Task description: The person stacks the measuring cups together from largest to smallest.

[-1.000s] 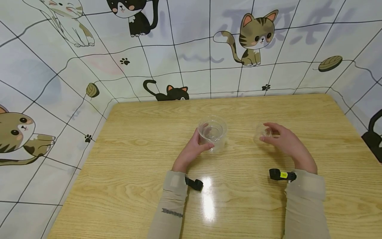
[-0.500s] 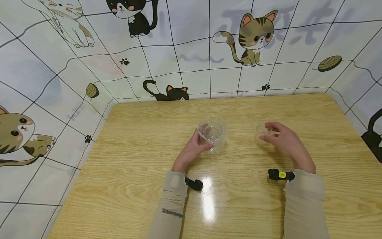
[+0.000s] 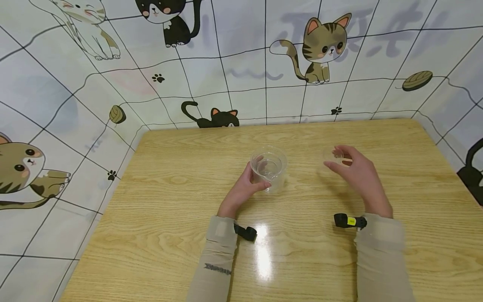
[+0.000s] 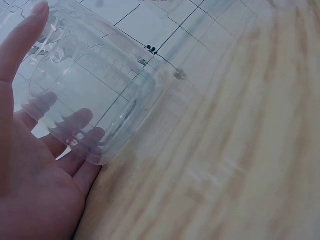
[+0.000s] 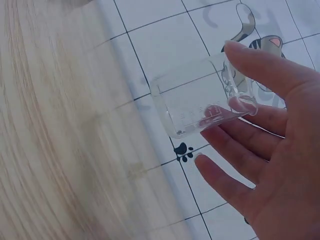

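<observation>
My left hand (image 3: 243,191) grips a large clear beaker (image 3: 274,170) that stands upright on the wooden table (image 3: 181,201). In the left wrist view, its fingers (image 4: 82,117) wrap one side, seen through the clear wall, and the thumb lies along the other. Off to the right, my right hand (image 3: 356,170) holds a small clear beaker (image 5: 187,92) near its rim, between thumb and fingers. Faint printed marks run along the small beaker's wall, and its lip has a spout. In the right wrist view its base is raised off the tabletop.
A white cloth-like backdrop (image 3: 245,75) with black grid lines and cartoon cats rises behind the table and along both sides. Each sleeve cuff carries a small black camera, one on the left wrist (image 3: 246,233) and one on the right (image 3: 349,220).
My right hand has lifted the small beaker up off the table and shifted slightly left, the forearm following. The left hand and large beaker have stayed in place.
</observation>
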Tool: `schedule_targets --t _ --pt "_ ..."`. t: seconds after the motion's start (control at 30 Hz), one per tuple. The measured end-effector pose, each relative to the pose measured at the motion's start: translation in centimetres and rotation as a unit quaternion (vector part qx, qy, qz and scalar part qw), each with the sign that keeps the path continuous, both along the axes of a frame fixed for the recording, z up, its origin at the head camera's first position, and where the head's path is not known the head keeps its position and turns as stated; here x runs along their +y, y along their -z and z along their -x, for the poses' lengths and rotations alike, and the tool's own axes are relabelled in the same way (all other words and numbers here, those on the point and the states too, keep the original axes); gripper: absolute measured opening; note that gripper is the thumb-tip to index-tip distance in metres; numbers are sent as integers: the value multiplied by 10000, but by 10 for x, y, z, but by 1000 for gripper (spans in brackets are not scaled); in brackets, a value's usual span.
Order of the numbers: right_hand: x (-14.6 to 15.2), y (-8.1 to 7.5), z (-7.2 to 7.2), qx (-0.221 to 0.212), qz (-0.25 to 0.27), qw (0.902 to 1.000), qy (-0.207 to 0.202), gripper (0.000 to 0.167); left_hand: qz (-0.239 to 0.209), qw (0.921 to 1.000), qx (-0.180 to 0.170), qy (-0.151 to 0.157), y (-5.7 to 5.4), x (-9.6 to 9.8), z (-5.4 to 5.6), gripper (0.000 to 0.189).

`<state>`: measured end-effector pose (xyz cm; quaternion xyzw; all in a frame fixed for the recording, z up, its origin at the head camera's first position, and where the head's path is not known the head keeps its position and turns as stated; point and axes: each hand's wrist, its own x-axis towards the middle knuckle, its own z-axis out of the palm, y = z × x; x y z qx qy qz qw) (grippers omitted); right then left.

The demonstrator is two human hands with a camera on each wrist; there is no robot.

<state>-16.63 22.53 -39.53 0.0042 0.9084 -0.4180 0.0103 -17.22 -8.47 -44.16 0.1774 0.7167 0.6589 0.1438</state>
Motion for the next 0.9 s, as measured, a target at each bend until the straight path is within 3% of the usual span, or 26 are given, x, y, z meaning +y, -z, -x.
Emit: schedule_targets --t 0.17,0.27,0.37,0.63,0.9 --pt "-11 -4 -1 380 210 9990 92 77 -13 9999 109 -80 19 -1 7 81" --pt "-18 -8 -2 608 393 9973 137 73 -42 9999 125 -52 20 -2 8 80" --pt "-27 -13 -4 804 536 9952 172 71 -86 9999 81 -7 17 -3 8 80" --pt "-46 -21 -6 1175 665 9905 255 69 -199 9996 33 181 -7 -2 -2 79" --pt "-65 -31 -10 1451 990 9842 218 63 -87 9999 -16 132 -10 -1 -3 79"
